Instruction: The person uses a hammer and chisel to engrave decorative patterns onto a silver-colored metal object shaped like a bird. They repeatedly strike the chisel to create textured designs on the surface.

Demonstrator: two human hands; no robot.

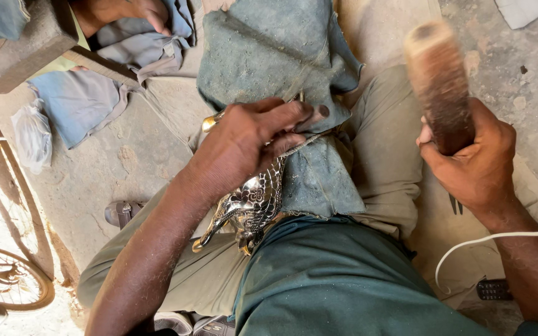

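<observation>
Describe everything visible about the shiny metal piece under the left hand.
The metal ornament looks like polished silver-coloured metal embossed with floral patterns, with brass-coloured tips at its upper and lower ends. A curved, slender part sweeps out at its lower left. It lies lengthwise along the person's lap, partly on a worn blue-grey cloth draped over the leg. The left hand presses down on its upper part, hiding that part. Its full shape cannot be made out. The right hand does not touch it.
</observation>
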